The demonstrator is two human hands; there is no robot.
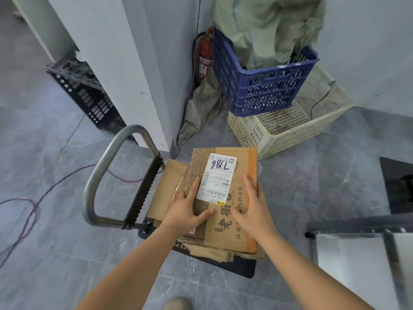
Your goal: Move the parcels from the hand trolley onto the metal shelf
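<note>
left hand [187, 210]: flat, fingers spread, palm down on the top parcel [225, 198], left of its white label [216, 180]; nothing gripped
right hand [252, 205]: flat and open on the same face, fingers along the right edge; not closed round anything
arms: both stretched forward and down, wrists low
parcel handling: thin flattened cardboard, looks light, likely flexes; judged best pinched at both long edges
parcel place: top of a stack on the hand trolley [241, 268] deck, near its front edge
trolley handle [107, 166]: at the deck's left end
metal shelf [357, 227]: corner at lower right, apart from the trolley
</note>
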